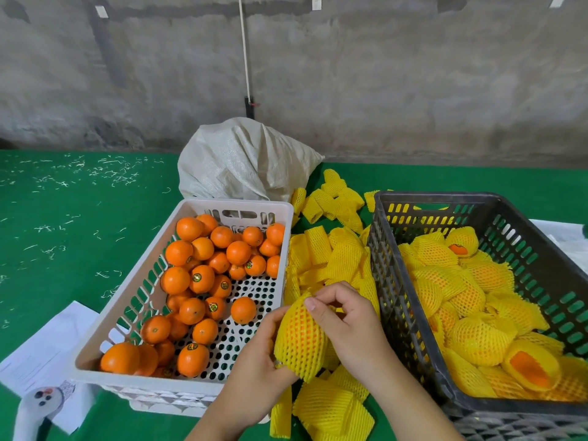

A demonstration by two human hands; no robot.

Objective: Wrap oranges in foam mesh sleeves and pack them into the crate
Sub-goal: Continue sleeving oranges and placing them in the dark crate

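Observation:
Between the two crates I hold an orange inside a yellow foam mesh sleeve (300, 340). My left hand (257, 367) grips its lower left side. At the sleeve's top end my right hand (343, 319) pinches the mesh with thumb and fingers. A white crate (127, 300) on the left holds several bare oranges (203, 275). On the right, a dark grey crate (381, 281) holds several wrapped oranges (471, 313). Empty yellow sleeves (331, 256) lie piled between the crates and under my hands.
A white woven sack (245, 160) sits behind the white crate on the green table cover (63, 218). Paper sheets (44, 351) lie at the lower left beside a white object with dark dots (41, 399). A concrete wall stands behind.

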